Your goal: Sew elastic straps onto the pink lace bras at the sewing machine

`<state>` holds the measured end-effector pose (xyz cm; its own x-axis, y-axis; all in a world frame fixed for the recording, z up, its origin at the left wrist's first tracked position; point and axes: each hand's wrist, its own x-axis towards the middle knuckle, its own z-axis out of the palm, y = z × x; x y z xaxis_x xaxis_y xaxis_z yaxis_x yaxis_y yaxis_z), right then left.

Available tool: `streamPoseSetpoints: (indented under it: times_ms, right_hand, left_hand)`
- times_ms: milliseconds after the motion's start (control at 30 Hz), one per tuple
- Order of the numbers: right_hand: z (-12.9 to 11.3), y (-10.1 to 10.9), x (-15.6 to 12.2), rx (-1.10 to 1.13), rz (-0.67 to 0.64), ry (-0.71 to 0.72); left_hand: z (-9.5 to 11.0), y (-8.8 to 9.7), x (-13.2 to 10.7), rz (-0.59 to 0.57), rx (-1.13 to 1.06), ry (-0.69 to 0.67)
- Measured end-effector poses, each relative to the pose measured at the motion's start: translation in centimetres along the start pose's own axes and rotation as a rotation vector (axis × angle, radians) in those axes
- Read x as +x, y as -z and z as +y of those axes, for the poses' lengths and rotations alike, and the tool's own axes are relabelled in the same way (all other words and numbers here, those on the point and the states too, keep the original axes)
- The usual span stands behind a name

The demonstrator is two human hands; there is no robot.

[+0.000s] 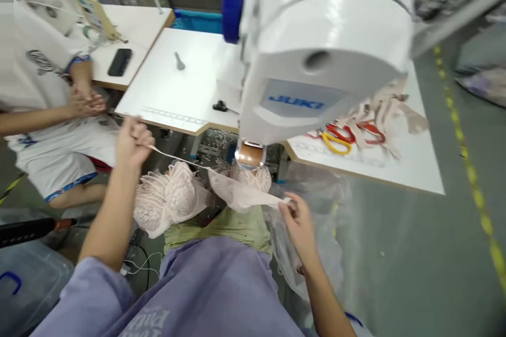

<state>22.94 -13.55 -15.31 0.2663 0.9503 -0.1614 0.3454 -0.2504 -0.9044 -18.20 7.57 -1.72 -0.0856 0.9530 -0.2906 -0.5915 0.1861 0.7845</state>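
My left hand [134, 139] is closed on the end of a thin pale strap [174, 156], raised at the left front of the machine table. The strap runs right into a sheer pale-pink fabric piece [237, 193], stretched across in front of the sewing machine [316, 63]. At its other end my right hand [298, 218] pinches the tip of that fabric between thumb and fingers. Below the strap lie pale-pink lace bra cups [174, 197], bunched over my lap. Another lace piece [259, 178] shows under the machine's front end, partly hidden by the fabric.
Red- and yellow-handled scissors [336, 143] lie among fabric strips on the white table [415, 168] at right. A black clip-like object [220, 106] and a small grey tool [179, 61] rest at left. Another person's clasped hands [87, 102] are beside a phone [119, 62].
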Motion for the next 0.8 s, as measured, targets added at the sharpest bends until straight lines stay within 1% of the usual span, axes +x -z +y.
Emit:
streamPoseSetpoints:
  times_ms: [33,67,100,133,167,233,267,333,400,467,567,667,700,733,767,800]
  right_hand:
    - [0.2,-0.9,0.0,0.024,0.157,0.015]
    - [0.1,-1.9,0.0,0.036,0.261,0.053]
    - [-0.3,-2.8,0.1,0.032,0.297,0.103]
    - [-1.0,-3.6,0.1,0.021,0.264,0.151]
    - [-2.0,-4.3,0.3,0.015,0.178,0.186]
    - [-4.4,-5.4,0.8,0.045,-0.050,0.205]
    - [-5.6,-5.7,1.1,0.078,-0.149,0.195]
    - [-8.0,-5.8,1.9,0.146,-0.290,0.164]
    - [-9.9,-5.5,2.6,0.207,-0.379,0.132]
    - [-11.2,-4.8,3.0,0.213,-0.445,0.104]
    - [-12.2,-3.6,3.3,0.086,-0.536,0.118]
    - [-12.0,-2.7,3.7,-0.055,-0.616,0.182]
    - [-11.7,-2.6,3.9,-0.088,-0.613,0.193]
    - [-11.2,-2.6,4.1,-0.106,-0.581,0.187]
    - [-10.6,-2.7,4.4,-0.097,-0.516,0.164]
    - [-9.9,-3.0,4.5,-0.054,-0.419,0.124]
  left_hand:
    - [-1.5,-0.4,-0.9,-0.015,0.032,0.034]
    - [-3.1,-1.0,-1.8,-0.048,0.074,0.085]
    - [-4.8,-1.7,-2.7,-0.124,0.156,0.140]
    - [-6.5,-2.4,-3.8,-0.210,0.226,0.167]
    - [-8.0,-3.2,-4.8,-0.269,0.274,0.188]
    - [-10.3,-4.6,-7.0,-0.337,0.354,0.236]
    - [-11.0,-5.2,-8.1,-0.360,0.428,0.241]
    - [-11.7,-6.2,-9.8,-0.419,0.642,0.212]
    - [-11.7,-7.1,-11.1,-0.513,0.874,0.131]
    - [-11.7,-7.7,-11.8,-0.627,1.044,0.048]
    - [-11.9,-8.0,-11.8,-0.743,1.198,-0.052]
    - [-12.5,-7.6,-10.9,-0.838,1.317,-0.067]
    - [-12.7,-7.3,-10.5,-0.830,1.351,-0.094]
    - [-12.9,-7.0,-10.2,-0.774,1.371,-0.146]
    - [-13.3,-6.6,-10.0,-0.670,1.374,-0.213]
    - [-13.7,-6.2,-10.0,-0.558,1.355,-0.261]
